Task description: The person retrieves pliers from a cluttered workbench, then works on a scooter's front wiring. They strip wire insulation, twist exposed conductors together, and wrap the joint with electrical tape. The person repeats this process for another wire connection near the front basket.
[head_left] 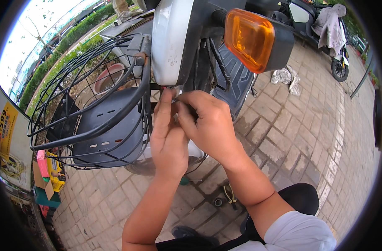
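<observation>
My left hand (169, 144) and my right hand (210, 119) meet at the lower end of a scooter's white front panel (171, 50). The fingers of my left hand point upward, thumb and fingertips drawn together at the panel's bottom edge. Bent over beside them, my right hand has its thumb and index finger pinched. What lies between the fingertips is hidden; only a small red bit shows by the left fingertips. A black wire basket (109, 136) with a dark plastic bottom is mounted left of my hands. Above right sits an orange turn signal (247, 42).
Below my arms, a green-handled screwdriver (184, 180), yellow-handled pliers (229, 194) and a dark ring-shaped part (217, 202) lie on the paving. Cartons (55, 173) stand at the left. A pale rag (286, 78) and another scooter (302, 14) are at the far right.
</observation>
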A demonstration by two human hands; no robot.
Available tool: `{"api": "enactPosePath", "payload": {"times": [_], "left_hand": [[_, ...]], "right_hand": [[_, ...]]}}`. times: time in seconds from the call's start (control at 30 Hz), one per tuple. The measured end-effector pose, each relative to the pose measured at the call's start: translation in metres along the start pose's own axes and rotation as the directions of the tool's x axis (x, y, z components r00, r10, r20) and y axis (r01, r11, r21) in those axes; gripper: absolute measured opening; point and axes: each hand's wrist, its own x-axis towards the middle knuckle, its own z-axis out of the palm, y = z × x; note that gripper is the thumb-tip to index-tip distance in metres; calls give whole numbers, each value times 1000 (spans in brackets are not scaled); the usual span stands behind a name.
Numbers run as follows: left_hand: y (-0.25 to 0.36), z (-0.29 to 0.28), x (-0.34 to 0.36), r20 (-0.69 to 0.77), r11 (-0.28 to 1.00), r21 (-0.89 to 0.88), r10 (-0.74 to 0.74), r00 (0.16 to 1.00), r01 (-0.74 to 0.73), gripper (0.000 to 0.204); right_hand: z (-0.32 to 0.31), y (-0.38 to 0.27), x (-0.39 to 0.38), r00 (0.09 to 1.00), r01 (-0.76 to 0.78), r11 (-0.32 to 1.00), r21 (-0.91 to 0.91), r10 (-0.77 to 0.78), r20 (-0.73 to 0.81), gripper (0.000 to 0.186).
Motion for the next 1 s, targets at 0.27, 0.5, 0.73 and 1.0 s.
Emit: {"api": "enactPosePath", "payload": {"times": [0.27, 0.5, 0.73, 1.0], "left_hand": [[4, 3, -4, 45, 901, -425, -74, 996, 86, 63], [7, 6, -2, 45, 911, -395, -113, 993, 121, 56], [6, 4, 2, -19, 986, 162, -36, 999, 38, 49], [18, 2, 9, 44, 991, 42, -125, 991, 123, 50]], "right_hand": [[-2, 5, -4, 997, 72, 996, -51, -72, 5, 9], [6, 4, -6, 965, -208, 960, 185, 233, -121, 7], [36, -4, -12, 863, -335, 763, 552, 484, -145, 15], [20, -14, -23, 863, -391, 708, 588, 504, -33, 20]]}}
